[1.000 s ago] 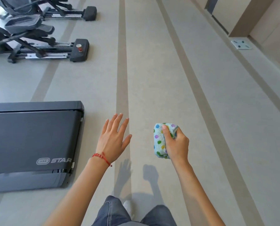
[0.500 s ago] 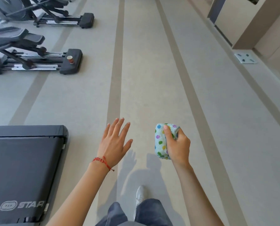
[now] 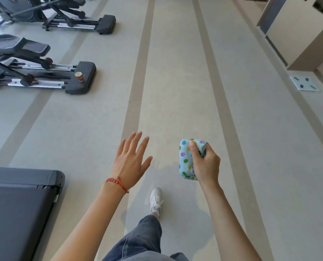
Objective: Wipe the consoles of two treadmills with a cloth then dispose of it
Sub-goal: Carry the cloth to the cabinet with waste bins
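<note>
My right hand (image 3: 205, 162) is closed around a folded light-blue cloth (image 3: 185, 161) with coloured dots, held in front of me at waist height. My left hand (image 3: 131, 161) floats beside it with fingers spread and nothing in it; a red bracelet sits on its wrist. The rear end of a dark treadmill deck (image 3: 21, 204) lies at the lower left, well left of my left hand. No treadmill console is in view.
Two elliptical machines (image 3: 44, 72) stand at the upper left; a paper cup (image 3: 79, 76) sits on the nearer one's base. A beige pillar (image 3: 298, 34) and a floor scale (image 3: 304, 83) are at the upper right. Grey striped floor stretches ahead. My white shoe (image 3: 156, 200) steps forward.
I have walked forward: the treadmill deck slid down and left in view, the ellipticals came closer. Both hands keep their poses, the cloth still in the right.
</note>
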